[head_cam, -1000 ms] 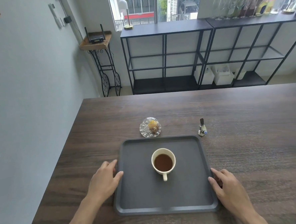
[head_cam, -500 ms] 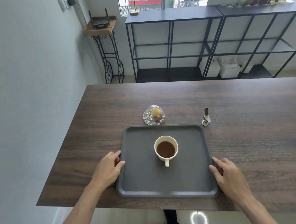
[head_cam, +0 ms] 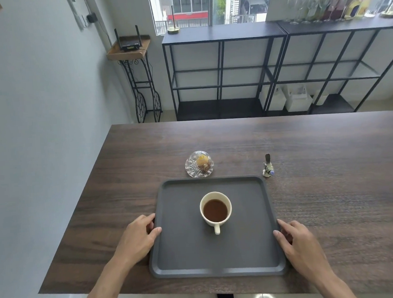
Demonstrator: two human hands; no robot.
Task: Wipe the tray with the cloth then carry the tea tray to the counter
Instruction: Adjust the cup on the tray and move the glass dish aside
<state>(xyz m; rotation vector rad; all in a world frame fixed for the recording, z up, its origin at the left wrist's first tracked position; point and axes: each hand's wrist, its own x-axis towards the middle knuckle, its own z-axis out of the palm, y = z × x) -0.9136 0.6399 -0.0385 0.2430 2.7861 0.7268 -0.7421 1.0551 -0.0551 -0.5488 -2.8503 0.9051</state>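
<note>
A dark grey rectangular tray [head_cam: 185,253] lies on the dark wooden table [head_cam: 330,175] near its front edge. On the tray's middle stands a cream cup [head_cam: 215,210] filled with brown tea, handle towards me. My left hand [head_cam: 138,237] grips the tray's left rim, thumb over the edge. My right hand [head_cam: 297,241] holds the right rim in the same way. No cloth is in view.
Just behind the tray sit a small cut-glass dish [head_cam: 199,164] with a yellow sweet and a little bird figurine [head_cam: 268,167]. A wall runs along the left. Black metal shelving [head_cam: 223,71] and a router stand [head_cam: 129,49] stand beyond the table.
Both hands have closed tighter against the tray's side rims. My head has shifted, so the view moved down and then back up; the tray stays on the table.
</note>
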